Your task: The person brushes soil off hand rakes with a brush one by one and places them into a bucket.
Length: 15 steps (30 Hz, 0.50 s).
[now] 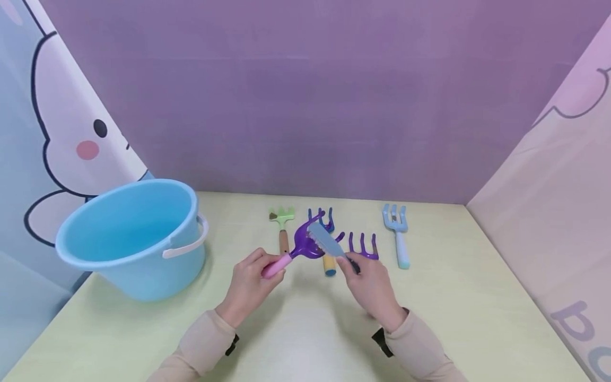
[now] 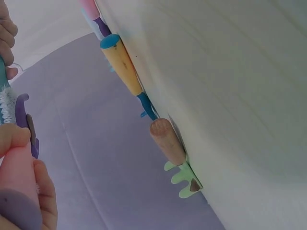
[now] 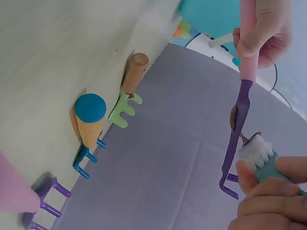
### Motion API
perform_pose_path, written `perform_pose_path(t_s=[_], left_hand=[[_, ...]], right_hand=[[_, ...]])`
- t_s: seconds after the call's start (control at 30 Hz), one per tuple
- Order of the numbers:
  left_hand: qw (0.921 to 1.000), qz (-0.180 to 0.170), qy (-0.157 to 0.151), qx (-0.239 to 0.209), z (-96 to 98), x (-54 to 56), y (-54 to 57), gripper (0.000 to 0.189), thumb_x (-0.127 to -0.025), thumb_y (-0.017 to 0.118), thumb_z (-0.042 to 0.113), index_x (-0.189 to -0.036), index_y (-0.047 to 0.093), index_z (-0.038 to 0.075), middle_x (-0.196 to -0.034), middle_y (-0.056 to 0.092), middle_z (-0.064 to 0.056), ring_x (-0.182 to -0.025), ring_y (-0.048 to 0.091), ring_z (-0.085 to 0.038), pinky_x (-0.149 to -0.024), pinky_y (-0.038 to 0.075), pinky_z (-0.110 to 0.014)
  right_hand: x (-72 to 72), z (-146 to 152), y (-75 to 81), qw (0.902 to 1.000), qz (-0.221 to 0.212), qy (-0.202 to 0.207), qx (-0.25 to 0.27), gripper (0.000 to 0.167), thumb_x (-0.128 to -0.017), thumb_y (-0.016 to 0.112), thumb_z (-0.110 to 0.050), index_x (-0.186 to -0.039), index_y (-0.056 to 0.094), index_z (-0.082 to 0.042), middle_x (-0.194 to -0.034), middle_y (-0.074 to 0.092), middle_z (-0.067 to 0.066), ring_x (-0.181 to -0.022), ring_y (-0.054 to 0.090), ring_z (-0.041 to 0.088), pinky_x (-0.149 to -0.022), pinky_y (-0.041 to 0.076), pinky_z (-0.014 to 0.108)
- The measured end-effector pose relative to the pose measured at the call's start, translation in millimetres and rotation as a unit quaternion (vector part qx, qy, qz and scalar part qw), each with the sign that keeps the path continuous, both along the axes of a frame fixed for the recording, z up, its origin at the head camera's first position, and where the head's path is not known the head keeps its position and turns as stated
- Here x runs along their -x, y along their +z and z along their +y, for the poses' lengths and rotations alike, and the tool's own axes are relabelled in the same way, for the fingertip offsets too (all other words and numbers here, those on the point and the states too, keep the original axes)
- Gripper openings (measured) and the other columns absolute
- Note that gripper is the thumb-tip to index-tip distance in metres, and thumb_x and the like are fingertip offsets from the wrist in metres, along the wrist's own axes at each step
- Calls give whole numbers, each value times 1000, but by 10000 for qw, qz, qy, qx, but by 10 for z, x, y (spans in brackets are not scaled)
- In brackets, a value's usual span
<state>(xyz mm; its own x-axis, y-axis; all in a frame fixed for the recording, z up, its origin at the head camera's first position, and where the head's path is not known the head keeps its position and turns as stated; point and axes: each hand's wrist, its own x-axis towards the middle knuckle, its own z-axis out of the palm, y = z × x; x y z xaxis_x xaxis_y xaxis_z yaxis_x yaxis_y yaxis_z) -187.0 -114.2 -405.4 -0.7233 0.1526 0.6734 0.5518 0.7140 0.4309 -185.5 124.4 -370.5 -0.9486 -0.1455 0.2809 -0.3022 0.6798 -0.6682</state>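
My left hand point(image 1: 250, 278) grips the pink handle of a purple toy hand rake point(image 1: 300, 240), raised above the table with its tines pointing away. In my right hand point(image 1: 371, 284) is a brush point(image 1: 325, 240) with a blue-green back and a dark handle end. Its white bristles point(image 3: 257, 149) lie against the purple head, as the right wrist view shows. Brown patches point(image 3: 233, 118) mark that head. Just beyond the right hand lies a second purple rake point(image 1: 364, 249), whose pink handle shows in the right wrist view.
A light blue bucket point(image 1: 143, 276) with a white handle stands at the left. Along the back lie a green rake point(image 1: 284, 217), a blue rake with a yellow handle point(image 1: 329, 263) and a light blue rake point(image 1: 401, 241). A purple backdrop point(image 1: 305, 106) rises behind the table.
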Motion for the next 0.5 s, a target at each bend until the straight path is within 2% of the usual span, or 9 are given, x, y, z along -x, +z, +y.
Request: perform_pose_path(t_s=[0.13,0.3,0.5], left_hand=[[10000,-92,2,12,-2,-3,-8,19,-67,76,4,-86,70,4,-73,55,3,-59,48,-4,-53,45,-14],[9997,-220,23,41,5,-9,-10,20,-67,76,4,-87,70,4,-73,55,3,-59,48,-4,-52,45,-14],[9982,-586,20,83,24,-20,-24,22,-69,76,7,-90,71,5,-73,55,4,-60,48,-4,-53,44,-14]], right_hand=[[-12,6,11,10000,-14,-29,64,25,-92,54,-25,-90,66,-4,-52,37,-4,-43,30,5,-40,28,20],[-19,9,15,9997,184,-106,92,25,-91,56,-24,-97,67,-2,-52,37,-4,-43,30,5,-40,29,20],[-4,-3,32,9985,511,-161,95,30,-91,56,-24,-104,66,1,-51,38,-5,-42,31,5,-40,30,20]])
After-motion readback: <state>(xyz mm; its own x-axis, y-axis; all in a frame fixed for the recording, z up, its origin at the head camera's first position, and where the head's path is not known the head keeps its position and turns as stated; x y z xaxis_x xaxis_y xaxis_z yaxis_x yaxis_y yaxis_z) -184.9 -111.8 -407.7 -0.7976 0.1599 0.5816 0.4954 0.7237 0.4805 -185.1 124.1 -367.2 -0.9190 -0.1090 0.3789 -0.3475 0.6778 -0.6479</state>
